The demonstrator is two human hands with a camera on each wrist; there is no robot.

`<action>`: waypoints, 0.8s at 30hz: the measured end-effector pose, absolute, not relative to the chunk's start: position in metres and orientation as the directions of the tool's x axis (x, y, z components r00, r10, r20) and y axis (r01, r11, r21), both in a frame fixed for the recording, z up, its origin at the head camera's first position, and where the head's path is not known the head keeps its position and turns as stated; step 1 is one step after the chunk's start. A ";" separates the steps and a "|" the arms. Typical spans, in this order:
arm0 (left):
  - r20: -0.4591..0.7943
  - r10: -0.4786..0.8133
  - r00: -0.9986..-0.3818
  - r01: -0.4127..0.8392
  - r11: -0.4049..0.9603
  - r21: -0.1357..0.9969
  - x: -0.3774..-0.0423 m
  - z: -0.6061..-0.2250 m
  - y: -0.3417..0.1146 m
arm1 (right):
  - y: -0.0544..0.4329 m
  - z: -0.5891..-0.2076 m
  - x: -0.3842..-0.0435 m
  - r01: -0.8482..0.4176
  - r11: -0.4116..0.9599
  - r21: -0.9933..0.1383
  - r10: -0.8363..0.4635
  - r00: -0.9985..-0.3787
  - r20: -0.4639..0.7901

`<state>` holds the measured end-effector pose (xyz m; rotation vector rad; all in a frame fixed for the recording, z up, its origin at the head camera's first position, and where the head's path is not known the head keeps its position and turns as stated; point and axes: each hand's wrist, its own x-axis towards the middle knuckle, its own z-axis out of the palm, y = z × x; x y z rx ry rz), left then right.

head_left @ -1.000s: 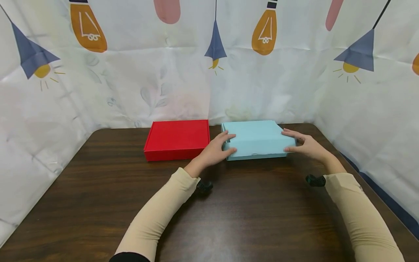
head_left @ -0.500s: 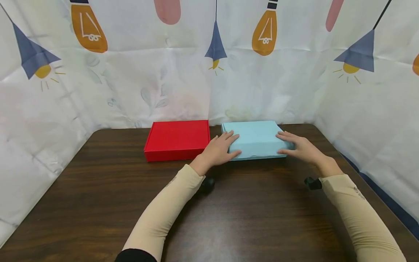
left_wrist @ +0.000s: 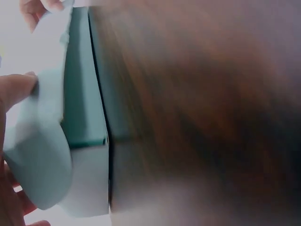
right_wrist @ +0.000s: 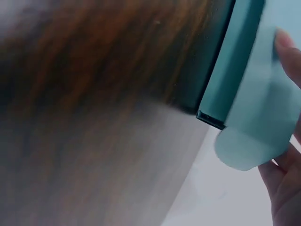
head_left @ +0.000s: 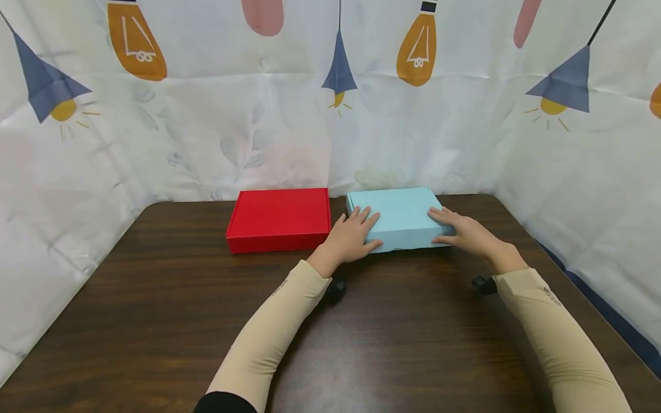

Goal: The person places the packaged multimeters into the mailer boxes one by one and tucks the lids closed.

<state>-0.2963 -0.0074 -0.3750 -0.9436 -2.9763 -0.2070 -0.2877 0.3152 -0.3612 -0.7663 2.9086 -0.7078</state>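
A light blue cardboard box (head_left: pixel 400 209) sits at the back of the table, right of the middle. Both hands grip its lid at the front corners. My left hand (head_left: pixel 347 240) spreads its fingers over the lid's left side, thumb on the front flap. At the other corner, my right hand (head_left: pixel 467 234) has its thumb on the flap and its fingers over the lid's right side. In the left wrist view, the front flap (left_wrist: pixel 51 101) stands away from the box's front wall (left_wrist: pixel 82 94), its rounded side tab (left_wrist: pixel 42 165) outside. Another rounded tab (right_wrist: pixel 242 148) sticks out by the right hand. The inside is hidden.
Just left of the blue box lies a closed red box (head_left: pixel 281 215), near the left hand and forearm. Behind both boxes hangs a white printed curtain (head_left: pixel 289 126), at the back edge of the dark wooden table (head_left: pixel 155 310).
Both hands have moved inward along the blue box's lid, the left to the right and the right to the left. The lid's front flap now covers more of the front wall. The red box is still.
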 end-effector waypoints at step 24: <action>-0.098 0.521 -0.848 0.495 0.845 0.203 -0.298 -0.375 0.002 | 0.288 -0.367 -0.302 -0.404 0.857 -0.320 -0.470 -0.868 -0.161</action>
